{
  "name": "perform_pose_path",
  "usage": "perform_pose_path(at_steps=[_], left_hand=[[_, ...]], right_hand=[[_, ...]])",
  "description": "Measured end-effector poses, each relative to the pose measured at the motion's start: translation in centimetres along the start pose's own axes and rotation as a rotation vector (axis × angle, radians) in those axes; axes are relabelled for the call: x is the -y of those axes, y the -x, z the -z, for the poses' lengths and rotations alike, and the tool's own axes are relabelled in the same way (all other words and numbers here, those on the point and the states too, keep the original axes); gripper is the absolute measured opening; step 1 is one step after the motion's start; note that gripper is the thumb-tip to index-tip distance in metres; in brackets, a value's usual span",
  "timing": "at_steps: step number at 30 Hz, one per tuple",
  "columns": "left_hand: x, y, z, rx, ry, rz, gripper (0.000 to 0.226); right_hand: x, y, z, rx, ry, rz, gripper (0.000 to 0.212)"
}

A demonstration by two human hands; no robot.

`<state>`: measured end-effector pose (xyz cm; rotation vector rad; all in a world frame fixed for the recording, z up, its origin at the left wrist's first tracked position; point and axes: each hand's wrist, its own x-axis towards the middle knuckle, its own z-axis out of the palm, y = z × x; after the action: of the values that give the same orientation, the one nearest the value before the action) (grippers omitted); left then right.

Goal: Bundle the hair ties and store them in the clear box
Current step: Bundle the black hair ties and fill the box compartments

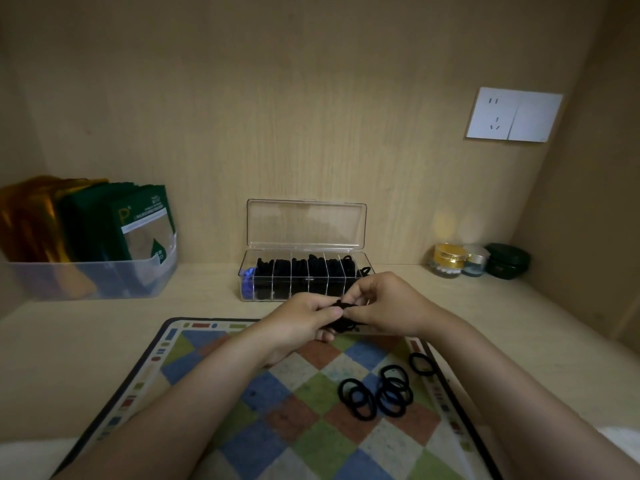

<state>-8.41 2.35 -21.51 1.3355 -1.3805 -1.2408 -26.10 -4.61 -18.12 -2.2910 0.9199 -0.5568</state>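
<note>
A bundle of black hair ties (341,315) is held between both hands above the far edge of a checkered mat (277,410). My left hand (298,322) grips its left side and my right hand (388,303) pinches its right side. Several loose black hair ties (377,393) lie on the mat at the right, one more (420,364) near the mat's right border. Just behind my hands, the clear box (303,271) stands with its lid up, its compartments holding black hair ties and a blue item at the left end.
A translucent bin (93,278) with green and gold packets stands at the back left. Small jars (450,259) and a dark green case (507,261) sit at the back right. A white wall socket (514,114) is on the wooden back wall.
</note>
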Motion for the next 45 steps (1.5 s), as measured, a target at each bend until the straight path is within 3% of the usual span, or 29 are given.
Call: perform_pose_path(at_steps=[5,8,13,15,20,24,29,33,38,43,45], left_hand=[[-0.1,0.2,-0.3,-0.04,-0.08,-0.035,0.027],[0.0,0.4,-0.2,-0.097,-0.195,-0.041,0.03],[-0.3,1.0,-0.4,-0.131,-0.305,-0.084,0.039],[-0.4,1.2,-0.4,-0.139,-0.318,-0.107,0.039],[-0.4,1.5,-0.2,-0.157,-0.383,-0.117,0.034],[-0.2,1.3,-0.1,-0.168,-0.39,-0.116,0.032],[-0.1,1.2,-0.2,-0.161,-0.395,-0.126,0.032],[0.0,1.3,-0.2,-0.155,-0.372,-0.134,0.032],[-0.2,1.3,-0.4,-0.185,-0.363,-0.141,0.035],[-0.1,0.9,-0.7,-0.223,-0.174,-0.158,0.035],[-0.1,0.8,-0.7,-0.222,-0.09,-0.137,0.034]], right_hand=[[0.7,1.6,2.4,0.032,-0.057,-0.076,0.019],[0.2,3.1,3.9,0.039,0.087,-0.125,0.016],[0.2,5.7,5.6,0.252,0.343,-0.27,0.019],[0.0,6.2,5.0,0.256,0.426,-0.32,0.014],[-0.1,6.7,4.1,0.19,0.409,-0.268,0.01],[1.6,7.1,3.9,0.243,0.132,-0.211,0.009],[1.6,6.3,2.7,0.297,0.427,-0.207,0.016],[1.4,6.2,2.2,0.317,0.434,-0.207,0.014],[1.9,5.5,2.2,0.105,0.174,-0.189,0.012],[3.5,3.9,1.5,-0.099,-0.271,-0.141,0.014],[3.9,2.9,0.8,-0.133,-0.306,-0.153,0.01]])
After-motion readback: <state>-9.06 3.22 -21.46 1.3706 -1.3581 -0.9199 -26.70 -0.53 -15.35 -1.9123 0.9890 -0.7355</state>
